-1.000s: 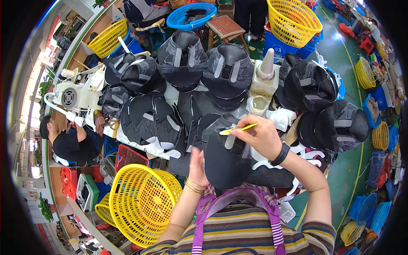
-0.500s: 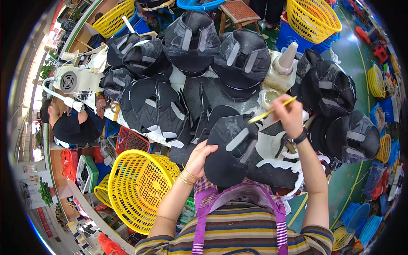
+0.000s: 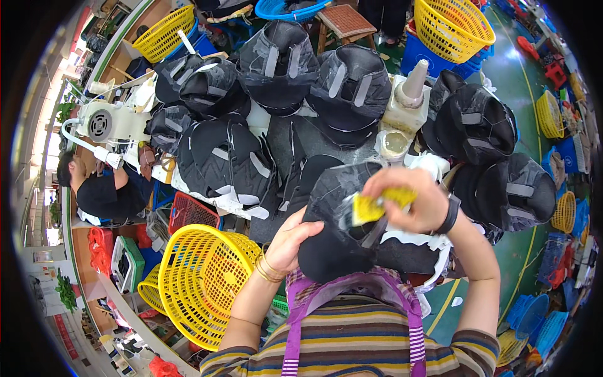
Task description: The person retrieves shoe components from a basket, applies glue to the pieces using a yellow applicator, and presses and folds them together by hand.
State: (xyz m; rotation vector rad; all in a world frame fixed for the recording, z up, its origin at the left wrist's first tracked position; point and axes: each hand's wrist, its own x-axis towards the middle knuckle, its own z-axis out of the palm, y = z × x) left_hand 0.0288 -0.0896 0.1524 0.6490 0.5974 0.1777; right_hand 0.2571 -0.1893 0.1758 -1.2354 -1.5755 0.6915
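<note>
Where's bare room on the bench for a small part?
Small dark tabletop patch between the back-row black pieces, cup and held black piece. Crowded: left, with stacked black parts; right, with more black parts and a white strip.

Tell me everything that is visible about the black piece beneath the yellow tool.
The black piece looks like matte fabric, with a smooth, rounded near end. Whitish smears mark its upper part, and part of a grey strip shows at right. It sits by the purple apron, the left hand touching its left edge. The right hand and blurred yellow tool hide some of it; contact there is unclear.
</note>
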